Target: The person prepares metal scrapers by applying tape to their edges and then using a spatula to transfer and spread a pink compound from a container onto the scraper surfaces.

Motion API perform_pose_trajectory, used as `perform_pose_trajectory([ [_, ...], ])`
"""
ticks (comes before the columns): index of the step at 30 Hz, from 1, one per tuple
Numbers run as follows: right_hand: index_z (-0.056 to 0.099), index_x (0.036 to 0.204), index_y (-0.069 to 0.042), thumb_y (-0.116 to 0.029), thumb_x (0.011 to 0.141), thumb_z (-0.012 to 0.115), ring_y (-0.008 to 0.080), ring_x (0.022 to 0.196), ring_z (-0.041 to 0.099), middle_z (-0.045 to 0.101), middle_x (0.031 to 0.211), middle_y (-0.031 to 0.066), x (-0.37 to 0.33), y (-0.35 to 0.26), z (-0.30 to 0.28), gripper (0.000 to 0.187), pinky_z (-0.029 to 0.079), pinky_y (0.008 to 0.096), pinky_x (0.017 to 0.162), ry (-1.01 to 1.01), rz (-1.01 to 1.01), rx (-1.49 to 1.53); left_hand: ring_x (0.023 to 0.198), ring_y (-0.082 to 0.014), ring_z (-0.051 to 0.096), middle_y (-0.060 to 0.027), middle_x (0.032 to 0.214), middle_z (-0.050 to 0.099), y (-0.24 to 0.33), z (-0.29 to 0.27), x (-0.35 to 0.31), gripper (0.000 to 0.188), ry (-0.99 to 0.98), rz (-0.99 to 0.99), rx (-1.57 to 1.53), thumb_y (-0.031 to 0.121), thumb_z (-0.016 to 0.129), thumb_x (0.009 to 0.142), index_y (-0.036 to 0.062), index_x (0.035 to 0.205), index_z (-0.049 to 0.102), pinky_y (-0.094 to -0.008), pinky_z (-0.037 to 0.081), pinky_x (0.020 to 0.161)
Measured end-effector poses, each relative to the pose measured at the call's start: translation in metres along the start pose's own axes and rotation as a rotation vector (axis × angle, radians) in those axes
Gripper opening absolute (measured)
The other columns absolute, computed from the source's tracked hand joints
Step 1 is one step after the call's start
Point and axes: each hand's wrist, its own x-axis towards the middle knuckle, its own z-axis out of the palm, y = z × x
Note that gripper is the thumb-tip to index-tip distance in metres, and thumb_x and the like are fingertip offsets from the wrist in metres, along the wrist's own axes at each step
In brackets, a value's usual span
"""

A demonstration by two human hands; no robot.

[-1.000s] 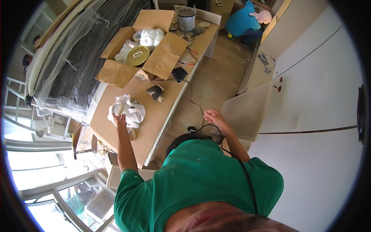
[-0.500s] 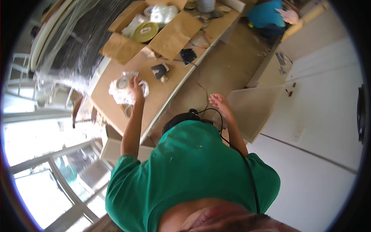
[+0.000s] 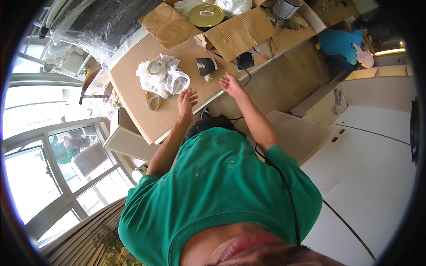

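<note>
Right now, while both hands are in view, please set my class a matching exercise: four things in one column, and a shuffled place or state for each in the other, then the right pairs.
Things
1. White plastic bag
2. Gold-lidded can
3. Left hand
4. Green T-shirt

Places and states
A. Flecked with pale spots
B. Inside the open cardboard box
C. Crumpled, with a tape roll on top
D. Empty, slightly curled

Right pairs: 1-C, 2-B, 3-D, 4-A

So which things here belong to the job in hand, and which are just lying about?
Probably the job's, being near the fingers:
bag
roll on it
roll beside it
dark sheets

Apparently just lying about:
tin
pail
wrap
</note>
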Motion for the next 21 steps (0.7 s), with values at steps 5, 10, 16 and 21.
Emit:
perform_pose_trajectory([
  [5,0.063,0.098,-0.009,-0.027,0.091,0.072,0.0156,0.078,0.068,0.069,0.091,0.0053,0.059,0.002,0.048,0.022,0.054,0.0259,0.063,0.218,-0.069,-0.123,0.09,-0.0135,0.064,-0.0059,0.107,0.067,-0.001,-0.023,-0.014,0.03,-0.096,-0.163,-0.049,0.025,0.055,0.101,0.0051,0.124,0.055,-0.0276,0.049,0.076],
  [10,0.062,0.09,-0.005,-0.011,0.092,0.067,0.0152,0.067,0.067,0.068,0.077,0.0077,0.059,0.009,0.044,0.008,0.053,0.0217,0.056,0.045,0.045,-0.025,0.093,-0.0136,0.064,-0.0054,0.108,0.067,-0.01,-0.027,-0.009,0.036,-0.203,-0.283,-0.028,0.032,0.059,0.099,0.0053,0.124,0.057,-0.0272,0.049,0.08],
  [16,0.066,0.094,-0.003,-0.013,0.096,0.062,0.0175,0.073,0.07,0.072,0.085,0.0113,-0.077,-0.004,0.082,0.01,0.057,0.0264,0.067,-0.296,0.134,-0.049,0.098,-0.0151,0.063,-0.0089,0.108,0.068,-0.007,0.032,0.008,0.041,-0.186,0.041,0.143,0.035,0.059,0.099,-0.0011,0.121,0.061,-0.0294,0.051,0.082],
  [21,0.065,0.103,-0.005,-0.019,0.094,0.066,0.0193,0.085,0.071,0.072,0.095,0.0093,-0.066,-0.048,0.033,0.017,0.056,0.0302,0.076,-0.391,-0.15,-0.62,0.089,-0.0256,0.071,-0.0126,0.096,0.068,-0.005,0.065,0.015,0.029,0.049,0.213,-0.165,0.027,0.057,0.102,-0.0019,0.096,0.056,-0.0357,0.058,0.078],
])
